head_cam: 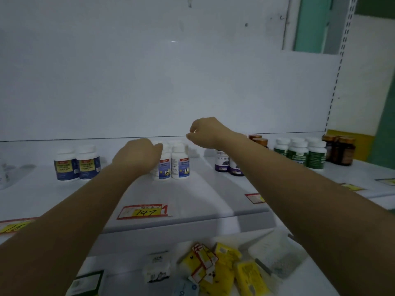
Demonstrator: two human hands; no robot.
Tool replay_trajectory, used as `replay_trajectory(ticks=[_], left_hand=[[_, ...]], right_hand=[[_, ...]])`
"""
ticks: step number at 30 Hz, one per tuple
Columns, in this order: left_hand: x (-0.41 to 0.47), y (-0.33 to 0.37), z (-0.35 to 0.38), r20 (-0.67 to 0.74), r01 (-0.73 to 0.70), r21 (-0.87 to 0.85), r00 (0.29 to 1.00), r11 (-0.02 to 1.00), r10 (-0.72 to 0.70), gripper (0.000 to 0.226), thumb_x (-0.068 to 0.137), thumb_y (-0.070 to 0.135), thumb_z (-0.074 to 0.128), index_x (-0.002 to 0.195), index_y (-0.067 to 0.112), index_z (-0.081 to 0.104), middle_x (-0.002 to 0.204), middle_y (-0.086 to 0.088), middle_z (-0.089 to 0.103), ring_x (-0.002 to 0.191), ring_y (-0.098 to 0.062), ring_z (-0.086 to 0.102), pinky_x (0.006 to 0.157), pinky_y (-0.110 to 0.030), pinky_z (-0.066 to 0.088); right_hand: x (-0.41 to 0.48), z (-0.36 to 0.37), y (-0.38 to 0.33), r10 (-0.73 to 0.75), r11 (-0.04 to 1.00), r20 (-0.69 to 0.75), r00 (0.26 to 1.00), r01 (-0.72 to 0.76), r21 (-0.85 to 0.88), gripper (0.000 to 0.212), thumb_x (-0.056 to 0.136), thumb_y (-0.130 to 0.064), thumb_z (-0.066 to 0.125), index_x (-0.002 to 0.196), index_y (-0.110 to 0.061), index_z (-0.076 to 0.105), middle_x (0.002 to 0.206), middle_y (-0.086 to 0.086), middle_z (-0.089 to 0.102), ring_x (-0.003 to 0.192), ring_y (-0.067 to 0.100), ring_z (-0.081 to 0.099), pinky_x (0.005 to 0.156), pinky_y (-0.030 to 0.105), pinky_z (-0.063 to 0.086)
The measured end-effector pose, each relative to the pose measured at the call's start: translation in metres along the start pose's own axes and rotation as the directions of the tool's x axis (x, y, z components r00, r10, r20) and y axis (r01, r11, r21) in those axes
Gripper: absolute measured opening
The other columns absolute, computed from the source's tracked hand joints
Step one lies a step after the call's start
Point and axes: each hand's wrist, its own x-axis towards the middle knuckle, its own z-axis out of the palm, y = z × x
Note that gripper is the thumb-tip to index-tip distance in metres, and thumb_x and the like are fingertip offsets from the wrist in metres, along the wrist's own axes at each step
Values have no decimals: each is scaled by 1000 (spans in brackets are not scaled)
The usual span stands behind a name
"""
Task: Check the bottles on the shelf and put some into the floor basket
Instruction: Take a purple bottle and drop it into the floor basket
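Note:
A cluster of white bottles with blue labels (180,164) stands mid-shelf on the white shelf (192,201). My left hand (137,157) is at the cluster's left side, fingers curled around a bottle there and mostly hidden behind the back of the hand. My right hand (208,133) hovers just above the rear right of the cluster with loosely curled fingers that hold nothing. The floor basket is out of view.
Two white bottles with dark blue labels (77,163) stand at the left. Purple-labelled bottles (222,163), green-labelled bottles (299,152) and brown bottles (339,150) stand at the right. A price tag (145,211) lies at the shelf front. Yellow packets (226,268) fill the lower shelf.

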Motion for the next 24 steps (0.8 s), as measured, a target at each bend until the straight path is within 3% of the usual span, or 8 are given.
replay_trajectory(ticks=[4, 9, 13, 17, 24], left_hand=[[-12, 47, 8, -78, -148, 8, 986, 989, 149, 42, 100, 40, 33, 108, 4, 54, 115, -16, 58, 89, -25, 49, 73, -31, 37], [-33, 101, 37, 23, -222, 51, 975, 974, 221, 51, 100, 43, 32, 124, 3, 51, 127, -16, 54, 107, -29, 54, 84, -33, 41], [-44, 130, 62, 65, -201, 59, 978, 978, 197, 47, 100, 41, 33, 122, 4, 53, 129, -16, 54, 108, -29, 52, 80, -30, 38], [-56, 146, 84, 87, -146, 91, 987, 985, 138, 45, 100, 38, 33, 130, 7, 47, 135, -16, 49, 118, -30, 48, 86, -31, 38], [-55, 130, 111, 171, -78, 230, 985, 970, 39, 50, 100, 40, 30, 140, 11, 37, 144, -11, 41, 129, -27, 41, 102, -36, 35]], right_hand=[[-23, -16, 25, 1, 1000, -13, 1000, -1, -5, 40, 96, -24, 44, 122, 3, 58, 122, 18, 62, 114, 31, 56, 97, 41, 46], [-54, -30, 63, -4, 1000, -10, 1000, 4, 13, 35, 95, -23, 46, 121, -3, 59, 122, 14, 61, 112, 28, 57, 94, 37, 48], [-74, -37, 101, -22, 1000, 6, 1000, 22, -3, 32, 93, -18, 47, 116, -2, 60, 115, 14, 63, 105, 28, 59, 87, 36, 51], [-85, -39, 139, -66, 997, 18, 998, 67, -27, 22, 89, -13, 46, 102, -5, 61, 102, 13, 63, 86, 24, 56, 65, 28, 43], [-78, -39, 154, -127, 992, -1, 992, 127, -3, 29, 91, -10, 44, 116, -6, 58, 109, 13, 61, 95, 26, 57, 74, 32, 48]])
